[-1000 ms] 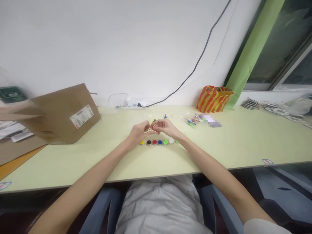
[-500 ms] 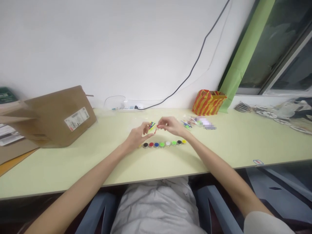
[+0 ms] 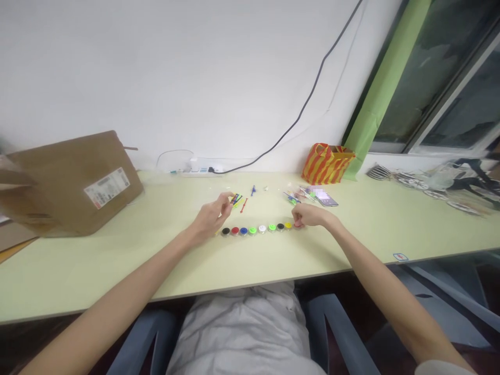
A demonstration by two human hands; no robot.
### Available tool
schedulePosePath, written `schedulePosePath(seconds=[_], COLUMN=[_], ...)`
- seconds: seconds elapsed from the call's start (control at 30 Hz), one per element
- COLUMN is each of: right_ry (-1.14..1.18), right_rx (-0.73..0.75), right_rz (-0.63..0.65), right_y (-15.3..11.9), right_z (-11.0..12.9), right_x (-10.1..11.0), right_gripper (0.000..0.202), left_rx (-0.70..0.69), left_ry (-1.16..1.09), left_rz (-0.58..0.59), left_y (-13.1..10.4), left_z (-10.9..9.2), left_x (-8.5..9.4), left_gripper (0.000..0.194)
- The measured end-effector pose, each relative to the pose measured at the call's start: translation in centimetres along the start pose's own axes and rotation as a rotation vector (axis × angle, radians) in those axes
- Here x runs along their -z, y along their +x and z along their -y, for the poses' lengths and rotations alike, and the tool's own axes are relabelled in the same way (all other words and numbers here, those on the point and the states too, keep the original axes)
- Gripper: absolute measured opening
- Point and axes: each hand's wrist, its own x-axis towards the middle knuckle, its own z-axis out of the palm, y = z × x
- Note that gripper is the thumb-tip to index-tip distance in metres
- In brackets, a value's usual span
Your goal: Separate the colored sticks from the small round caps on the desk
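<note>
My right hand [image 3: 310, 215] is closed at the right end of a row of small round pieces, its fingertips pinching a small red round piece [image 3: 298, 226], mostly covered by the fingers. The row has several coloured tops, among them a yellow one [image 3: 288, 225], a white one [image 3: 262, 228] and a blue one [image 3: 244, 230]. My left hand [image 3: 213, 214] is curled at the row's left end, fingertips beside a bunch of thin coloured sticks [image 3: 236, 199]. What those fingers hold, if anything, is hidden. A red stick [image 3: 244, 205] lies just right of the bunch.
A blue piece [image 3: 253, 190] lies behind the row. More coloured sticks [image 3: 292, 198] and a phone [image 3: 323, 196] are to the right, before a striped bag [image 3: 327, 163]. A cardboard box [image 3: 74, 182] stands left; a power strip [image 3: 201, 171] sits by the wall.
My hands have moved apart. The right one carried the small red piece down to the row's right end. The red stick, earlier at my left fingers, now lies on the table.
</note>
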Motion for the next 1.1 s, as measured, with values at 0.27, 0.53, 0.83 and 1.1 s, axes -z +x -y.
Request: schedulePosePath(seconds=[0.27,0.53,0.83,1.1], right_ry=[0.070,0.150,-0.082,0.205], right_rx=[0.036,0.081,-0.036,0.089], right_rz=[0.092,0.077,0.185,0.202], right_y=[0.8,1.3,2.5,2.5], right_z=[-1.3,-2.3,-0.9,-2.9], right_x=[-0.2,-0.3,1.4,0.3], right_gripper=[0.019,0.025,0.018,0.039], left_rx=[0.010,-0.178,-0.414,-0.359], left_ry=[-0.024,-0.021,0.256,0.298], left_rz=[0.037,0.075,0.478,0.534], left_y=[0.0,0.7,5.0,6.2], left_z=[-0.3,-1.2,-5.7,-6.7], left_x=[0.1,-1.2,-5.0,-7.6], left_gripper=[0.031,0.025,0.033,0.019])
